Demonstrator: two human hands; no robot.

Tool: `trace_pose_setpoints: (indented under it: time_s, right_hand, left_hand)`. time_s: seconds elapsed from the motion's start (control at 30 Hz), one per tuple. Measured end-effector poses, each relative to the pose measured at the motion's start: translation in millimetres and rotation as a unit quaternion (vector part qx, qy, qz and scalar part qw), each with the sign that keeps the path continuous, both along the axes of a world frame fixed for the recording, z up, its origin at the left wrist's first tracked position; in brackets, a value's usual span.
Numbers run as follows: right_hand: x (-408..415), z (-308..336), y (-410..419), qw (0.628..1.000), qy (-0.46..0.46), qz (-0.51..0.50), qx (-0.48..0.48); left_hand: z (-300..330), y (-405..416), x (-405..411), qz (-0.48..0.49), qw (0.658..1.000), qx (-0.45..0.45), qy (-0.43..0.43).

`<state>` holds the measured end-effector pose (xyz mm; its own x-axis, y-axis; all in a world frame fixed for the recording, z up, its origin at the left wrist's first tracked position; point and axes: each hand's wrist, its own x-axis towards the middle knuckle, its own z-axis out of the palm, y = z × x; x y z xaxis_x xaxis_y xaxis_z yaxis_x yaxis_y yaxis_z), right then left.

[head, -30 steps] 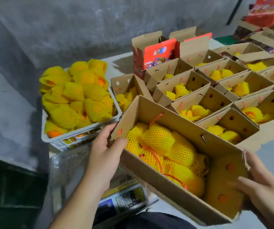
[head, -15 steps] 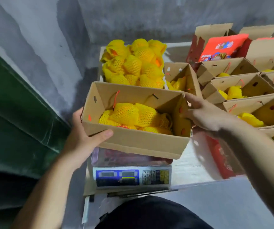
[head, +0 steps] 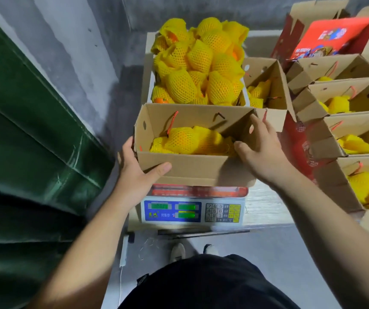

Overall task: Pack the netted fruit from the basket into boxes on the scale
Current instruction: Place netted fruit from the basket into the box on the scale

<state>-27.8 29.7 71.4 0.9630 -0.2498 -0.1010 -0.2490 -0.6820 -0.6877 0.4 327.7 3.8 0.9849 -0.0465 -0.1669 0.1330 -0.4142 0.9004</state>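
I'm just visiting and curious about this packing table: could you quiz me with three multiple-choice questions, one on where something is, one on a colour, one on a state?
1. Where is the box that the hands hold?
A. over the scale
B. on the floor
C. inside the basket

2. What colour is the netting on the fruit?
A. white
B. yellow
C. blue

3. What is the left hand doing?
A. hanging free
B. pressing scale keys
C. gripping the box's corner

Answers: 1 A, the scale sits directly beneath it. 2 B, every net is yellow. 3 C, its thumb lies across the front wall.

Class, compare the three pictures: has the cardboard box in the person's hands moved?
Yes. The cardboard box has swung left from beside the row of filled boxes onto the scale, in front of the basket.
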Motion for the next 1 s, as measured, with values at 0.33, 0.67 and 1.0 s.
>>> trace_pose_setpoints:
  time_s: [0.33, 0.67, 1.0]
  right_hand:
    - [-68.6, 8.7, 54.0, 0.967, -0.103, 0.214, -0.094]
    - [-101.7, -9.7, 63.3, 0.976, -0.126, 0.172, 0.045]
    - [-106.7, -2.1, 89.0, 0.977, -0.138, 0.153, 0.058]
  left_hand:
    - [24.9, 1.1, -73.4, 0.072, 0.984, 0.030, -0.160]
    - [31.5, 16.2, -104.9, 0.036, 0.989, -0.032, -0.140]
    - [45.2, 35.4, -103.5, 0.023, 0.985, -0.045, -0.166]
